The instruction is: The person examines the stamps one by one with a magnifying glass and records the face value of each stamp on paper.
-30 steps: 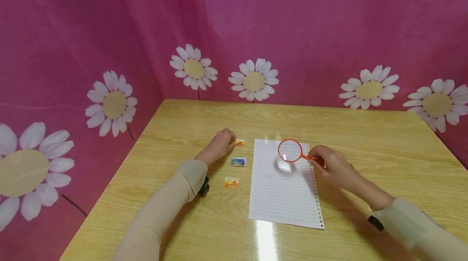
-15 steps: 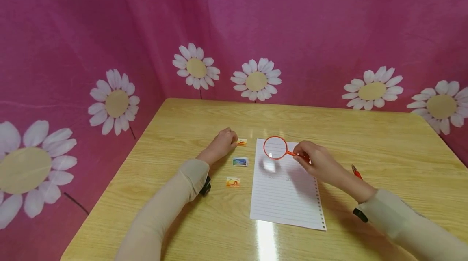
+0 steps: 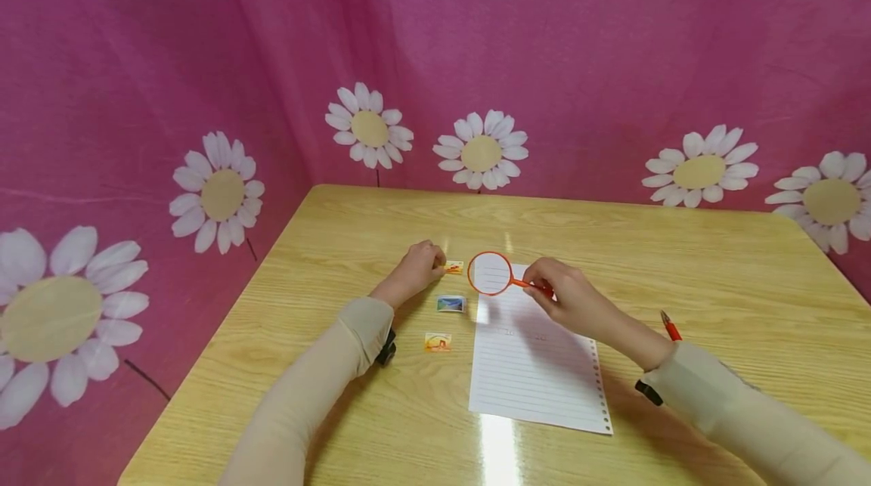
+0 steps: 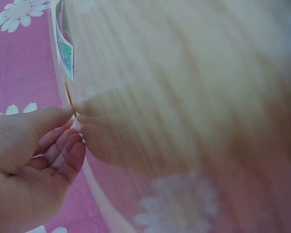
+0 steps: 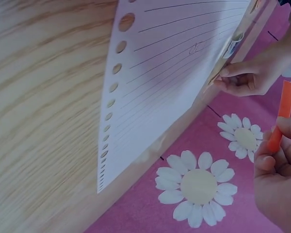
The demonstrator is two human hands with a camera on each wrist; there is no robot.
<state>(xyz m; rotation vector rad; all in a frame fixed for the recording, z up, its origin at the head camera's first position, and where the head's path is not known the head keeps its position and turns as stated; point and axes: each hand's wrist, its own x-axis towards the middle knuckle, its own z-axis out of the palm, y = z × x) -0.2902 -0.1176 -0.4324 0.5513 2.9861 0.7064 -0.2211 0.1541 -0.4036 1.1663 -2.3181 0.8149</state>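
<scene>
My right hand [image 3: 568,295] grips the orange handle [image 5: 285,99] of a magnifying glass [image 3: 490,273]. Its round lens, rimmed in red-orange, hangs over the upper left corner of a lined sheet of paper [image 3: 537,388]. Over at the left, my left hand [image 3: 416,270] has thumb and fingertips at the left edge of the farthest stamp [image 3: 454,267], yellow with red, pinching it at the table. Nearer to me lie a blue-green stamp [image 3: 451,304], slightly curled, and a yellow-orange stamp [image 3: 438,342]. Faint handwritten digits show on the paper.
A red pen [image 3: 671,326] lies on the wooden table [image 3: 381,425], partly hidden behind the right forearm. Past the table's far edge hangs a pink curtain [image 3: 578,55] with white daisies. Punched holes run down the paper's right edge.
My right hand has carried the magnifying glass leftward across the paper, towards the far stamp. The pen has come into sight behind the right forearm. My left hand stays at the stamp.
</scene>
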